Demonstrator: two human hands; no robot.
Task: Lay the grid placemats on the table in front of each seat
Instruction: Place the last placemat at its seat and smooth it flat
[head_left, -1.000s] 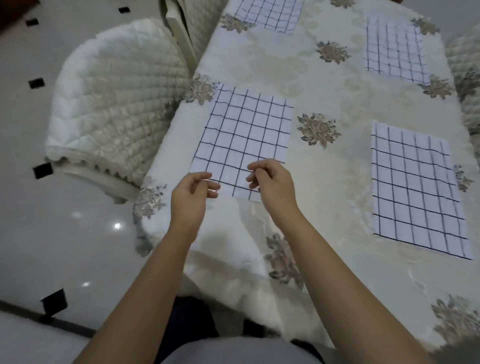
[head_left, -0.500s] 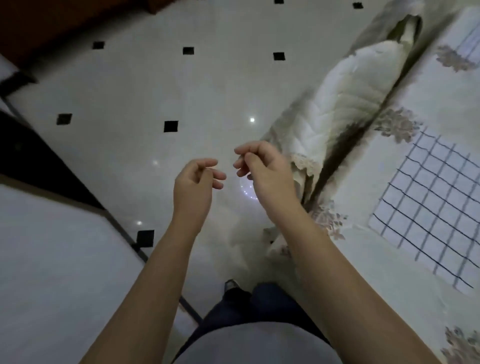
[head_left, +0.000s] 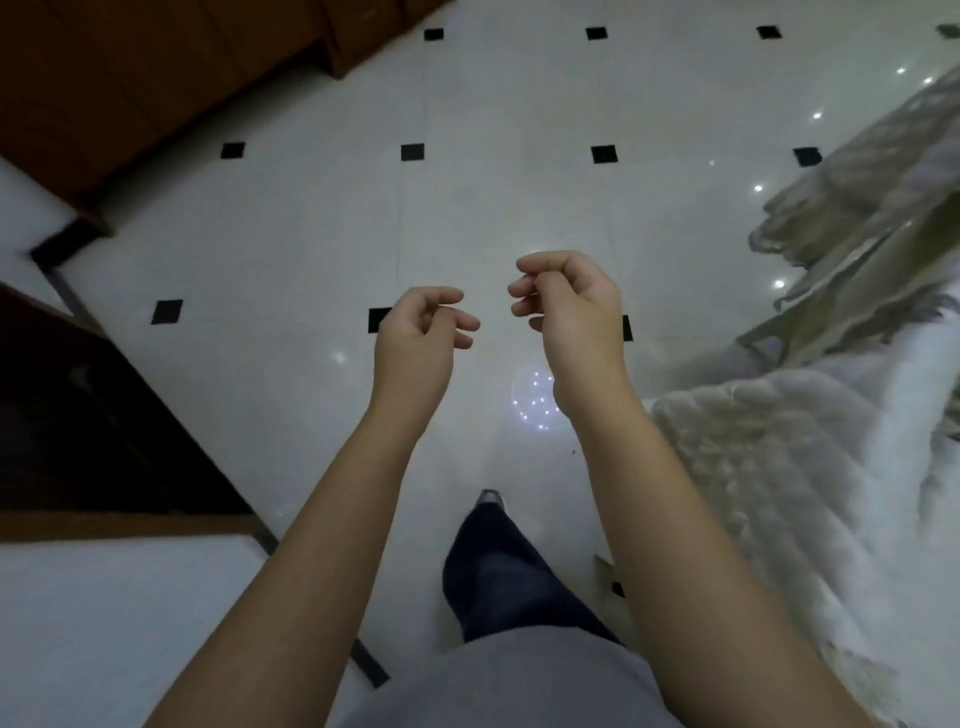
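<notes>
No grid placemat and no table top appears in the head view. My left hand (head_left: 421, 338) and my right hand (head_left: 571, 306) hover side by side above the white tiled floor (head_left: 467, 182). Both have loosely curled fingers with nothing in them. The hands are a small gap apart and touch nothing.
A chair with a white quilted cover (head_left: 779, 467) stands close on my right, and a second covered chair (head_left: 872, 208) is blurred beyond it. A brown wooden cabinet (head_left: 156, 78) fills the top left. Dark furniture (head_left: 78, 415) and a white surface (head_left: 104, 623) lie to my left. My leg (head_left: 498, 566) steps forward.
My view has swung left, away from the table and its laid placemats, onto the floor. Both hands left the mat's near edge and stay raised, holding nothing.
</notes>
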